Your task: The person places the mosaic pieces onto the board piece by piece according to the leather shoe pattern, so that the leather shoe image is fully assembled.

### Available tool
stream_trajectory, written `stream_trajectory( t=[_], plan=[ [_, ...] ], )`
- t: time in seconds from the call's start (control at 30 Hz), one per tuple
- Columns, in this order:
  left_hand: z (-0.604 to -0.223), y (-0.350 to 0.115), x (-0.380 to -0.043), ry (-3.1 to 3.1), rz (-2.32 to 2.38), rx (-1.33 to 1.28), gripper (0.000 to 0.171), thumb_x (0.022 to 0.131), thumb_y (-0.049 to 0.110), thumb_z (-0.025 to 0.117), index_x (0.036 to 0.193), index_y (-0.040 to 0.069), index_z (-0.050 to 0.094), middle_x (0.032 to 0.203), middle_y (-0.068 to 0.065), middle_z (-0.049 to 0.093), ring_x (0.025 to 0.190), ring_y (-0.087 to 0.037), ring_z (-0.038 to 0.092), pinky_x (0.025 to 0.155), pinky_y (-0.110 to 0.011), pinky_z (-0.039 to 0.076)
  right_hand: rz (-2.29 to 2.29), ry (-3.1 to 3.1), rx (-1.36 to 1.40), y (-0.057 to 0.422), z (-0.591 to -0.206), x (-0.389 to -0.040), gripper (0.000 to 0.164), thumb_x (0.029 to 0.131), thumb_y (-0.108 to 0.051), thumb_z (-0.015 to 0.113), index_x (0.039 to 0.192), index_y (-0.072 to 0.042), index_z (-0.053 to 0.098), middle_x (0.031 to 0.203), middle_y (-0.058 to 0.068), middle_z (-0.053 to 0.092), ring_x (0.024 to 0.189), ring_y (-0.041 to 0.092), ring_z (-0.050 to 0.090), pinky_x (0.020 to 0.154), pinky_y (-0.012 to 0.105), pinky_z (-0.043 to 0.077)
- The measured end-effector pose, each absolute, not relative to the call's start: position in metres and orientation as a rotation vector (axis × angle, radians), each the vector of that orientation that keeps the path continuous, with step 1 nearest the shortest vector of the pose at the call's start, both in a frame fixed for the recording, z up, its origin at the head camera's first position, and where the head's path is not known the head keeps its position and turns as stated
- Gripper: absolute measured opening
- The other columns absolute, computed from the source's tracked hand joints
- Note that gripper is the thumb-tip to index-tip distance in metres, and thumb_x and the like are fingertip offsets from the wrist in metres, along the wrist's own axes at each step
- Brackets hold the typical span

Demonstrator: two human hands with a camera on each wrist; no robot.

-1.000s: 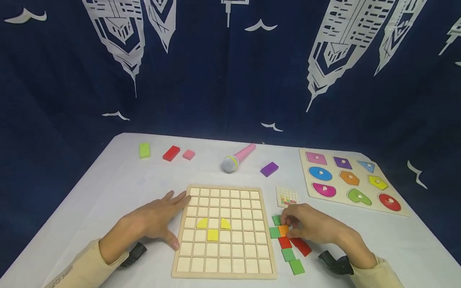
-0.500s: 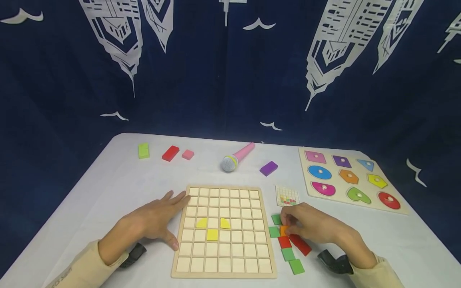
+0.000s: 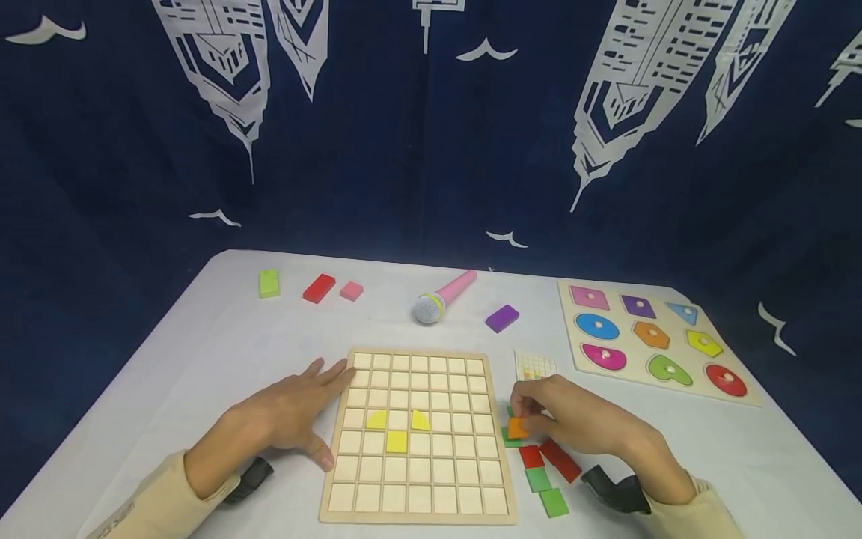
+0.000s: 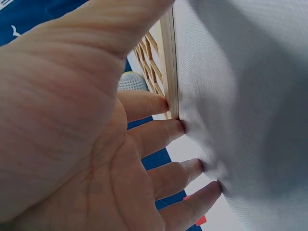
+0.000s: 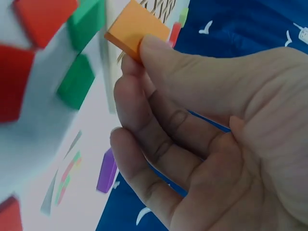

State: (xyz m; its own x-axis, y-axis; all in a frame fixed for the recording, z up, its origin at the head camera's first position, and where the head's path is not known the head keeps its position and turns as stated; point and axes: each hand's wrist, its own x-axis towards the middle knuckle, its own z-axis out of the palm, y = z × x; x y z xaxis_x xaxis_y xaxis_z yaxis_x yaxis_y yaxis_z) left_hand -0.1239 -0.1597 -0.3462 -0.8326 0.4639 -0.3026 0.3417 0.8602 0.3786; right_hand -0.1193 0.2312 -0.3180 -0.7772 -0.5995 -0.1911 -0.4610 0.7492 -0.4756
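A wooden grid board (image 3: 465, 468) lies in front of me, with a yellow square tile (image 3: 396, 442) and two yellow quarter-round tiles (image 3: 376, 419) in its cells. My left hand (image 3: 286, 410) rests at the board's left edge, fingers spread, fingertips on the frame and the cloth. Right of the board, my right hand (image 3: 575, 415) pinches an orange square tile (image 5: 137, 28) between thumb and index finger. In the right wrist view the tile is held above the table, while green tiles (image 5: 77, 82) and red tiles (image 5: 45, 19) lie below it.
Loose red and green tiles (image 3: 554, 503) lie right of the board. A small pattern card (image 3: 535, 364) is behind the right hand. Farther back are a toy microphone (image 3: 444, 297), a purple block (image 3: 502, 318), other blocks (image 3: 319, 288) and a shape puzzle (image 3: 626, 358).
My right hand has lifted the orange tile from among the loose tiles and moved slightly left, toward the board. My left hand stays at the board's edge.
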Motion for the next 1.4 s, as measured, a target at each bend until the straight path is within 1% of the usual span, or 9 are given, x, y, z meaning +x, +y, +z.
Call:
stream_trajectory(
  t=[0.1, 0.3, 0.4, 0.53, 0.6, 0.83, 1.07, 1.23, 1.4],
  plan=[
    [-0.347, -0.159, -0.124, 2.643, 0.44, 0.596, 0.128, 0.053, 0.046, 0.093, 0.158, 0.01, 0.029, 0.167, -0.008, 0.021, 0.152, -0.043, 0.015, 0.116, -0.062, 0.027, -0.568, 2.607, -0.856, 0.219, -0.317, -0.122, 0.017, 0.093, -0.006, 0.069, 0.095, -0.022, 0.063, 0.081, -0.013, 0.059, 0.08, 0.004, 0.055, 0.074, 0.023, 0.052],
    [-0.347, -0.158, -0.124, 2.646, 0.437, 0.595, 0.128, 0.053, 0.045, 0.094, 0.158, 0.01, 0.03, 0.167, -0.009, 0.022, 0.152, -0.044, 0.015, 0.116, -0.062, 0.028, -0.55, 2.604, -0.965, 0.193, -0.318, -0.128, 0.014, 0.095, -0.003, 0.065, 0.096, -0.018, 0.064, 0.077, -0.009, 0.058, 0.073, 0.004, 0.052, 0.069, 0.021, 0.049],
    [-0.346, -0.158, -0.123, 2.65, 0.43, 0.597, 0.128, 0.053, 0.045, 0.093, 0.158, 0.01, 0.03, 0.167, -0.009, 0.022, 0.152, -0.043, 0.014, 0.116, -0.061, 0.027, -0.548, 2.604, -1.006, 0.18, -0.318, -0.13, 0.015, 0.095, -0.001, 0.063, 0.097, -0.016, 0.065, 0.079, -0.007, 0.059, 0.073, 0.004, 0.052, 0.069, 0.021, 0.048],
    [-0.346, -0.158, -0.123, 2.647, 0.432, 0.616, 0.127, 0.054, 0.046, 0.093, 0.158, 0.009, 0.029, 0.167, -0.01, 0.021, 0.152, -0.044, 0.014, 0.116, -0.062, 0.026, -0.542, 2.601, -1.074, 0.163, -0.319, -0.133, 0.015, 0.096, -0.001, 0.061, 0.096, -0.015, 0.065, 0.079, -0.007, 0.06, 0.071, 0.003, 0.05, 0.068, 0.02, 0.047],
    [-0.346, -0.158, -0.123, 2.644, 0.434, 0.622, 0.127, 0.054, 0.046, 0.092, 0.158, 0.008, 0.029, 0.166, -0.011, 0.021, 0.152, -0.045, 0.013, 0.116, -0.062, 0.026, -0.544, 2.602, -1.109, 0.155, -0.32, -0.134, 0.014, 0.096, -0.002, 0.061, 0.096, -0.015, 0.066, 0.078, -0.009, 0.06, 0.071, 0.003, 0.05, 0.069, 0.02, 0.047],
    [-0.346, -0.159, -0.123, 2.647, 0.433, 0.598, 0.127, 0.053, 0.044, 0.094, 0.158, 0.009, 0.03, 0.167, -0.01, 0.022, 0.152, -0.044, 0.015, 0.116, -0.062, 0.027, -0.599, 2.615, -1.191, 0.119, -0.322, -0.134, 0.009, 0.095, -0.006, 0.065, 0.094, -0.015, 0.066, 0.081, -0.009, 0.063, 0.071, 0.004, 0.052, 0.069, 0.019, 0.048],
    [-0.345, -0.161, -0.122, 2.643, 0.44, 0.62, 0.126, 0.055, 0.046, 0.092, 0.158, 0.009, 0.029, 0.167, -0.011, 0.021, 0.152, -0.046, 0.014, 0.115, -0.063, 0.026, -0.57, 2.592, -1.221, 0.087, -0.327, -0.129, 0.008, 0.095, -0.01, 0.067, 0.093, -0.017, 0.067, 0.08, -0.015, 0.062, 0.07, 0.001, 0.052, 0.067, 0.015, 0.047],
    [-0.345, -0.161, -0.123, 2.64, 0.442, 0.625, 0.127, 0.055, 0.047, 0.092, 0.158, 0.009, 0.029, 0.166, -0.011, 0.021, 0.151, -0.046, 0.014, 0.115, -0.064, 0.027, -0.567, 2.585, -1.236, 0.077, -0.33, -0.127, 0.007, 0.094, -0.01, 0.068, 0.093, -0.017, 0.068, 0.078, -0.015, 0.061, 0.068, 0.001, 0.052, 0.066, 0.014, 0.046],
    [-0.344, -0.161, -0.123, 2.643, 0.441, 0.631, 0.127, 0.054, 0.047, 0.092, 0.158, 0.008, 0.029, 0.166, -0.011, 0.021, 0.151, -0.046, 0.015, 0.115, -0.063, 0.027, -0.581, 2.598, -1.238, 0.072, -0.333, -0.127, 0.009, 0.092, -0.006, 0.067, 0.094, -0.015, 0.069, 0.077, -0.014, 0.062, 0.067, -0.001, 0.053, 0.065, 0.012, 0.046]
  ],
)
